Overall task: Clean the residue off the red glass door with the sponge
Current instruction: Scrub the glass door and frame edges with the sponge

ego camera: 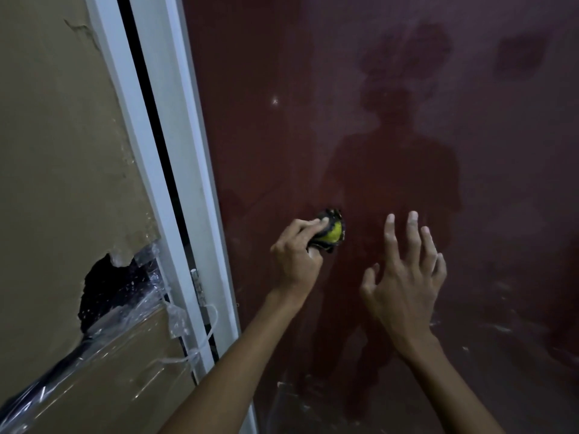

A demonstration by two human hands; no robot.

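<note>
Two hands are up at the red glass door (407, 136): the left hand (296, 256) grips the sponge (332, 234) against the pane, the right hand (407, 277) spread open alongside, so wet glass could let the sponge skid.

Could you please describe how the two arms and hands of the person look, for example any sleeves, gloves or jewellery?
Both arms are bare up to the frame's lower edge: no sleeves are visible. The left hand and the right hand wear no gloves, and no rings, watch or bracelets show. Fingernails on the right hand look short and unpainted.
</note>
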